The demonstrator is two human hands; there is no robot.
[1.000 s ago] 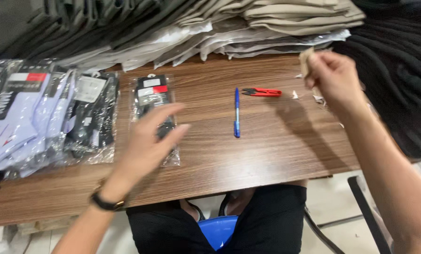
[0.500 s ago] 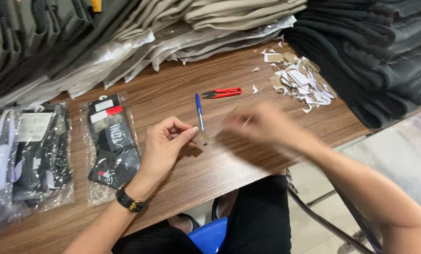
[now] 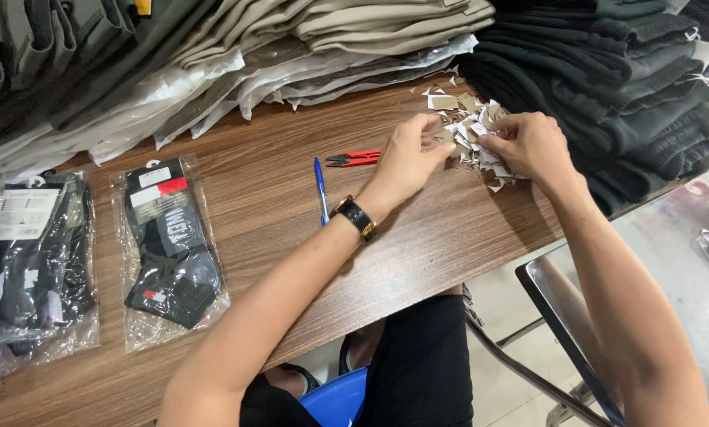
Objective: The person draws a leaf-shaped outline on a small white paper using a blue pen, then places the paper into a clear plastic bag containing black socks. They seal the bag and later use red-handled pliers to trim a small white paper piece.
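My left hand (image 3: 408, 153) and my right hand (image 3: 528, 142) meet over a heap of small brown and white card scraps (image 3: 473, 130) at the right end of the wooden table (image 3: 275, 190). Both hands have their fingertips pinched among the scraps; what exactly each holds is hidden by the fingers. A black watch sits on my left wrist. A blue pen (image 3: 320, 190) lies just left of my left wrist. Red-handled snips (image 3: 354, 158) lie beyond the pen. A bagged pair of black socks (image 3: 168, 249) lies further left.
More bagged socks (image 3: 30, 261) lie at the table's left end. Folded grey, beige and bagged garments (image 3: 236, 47) are stacked along the back. Dark folded clothes (image 3: 631, 87) pile up at the right. A metal chair frame (image 3: 560, 316) stands below the table edge.
Both hands have moved from the middle of the table rightwards to the scrap heap. The view has shifted right with them.
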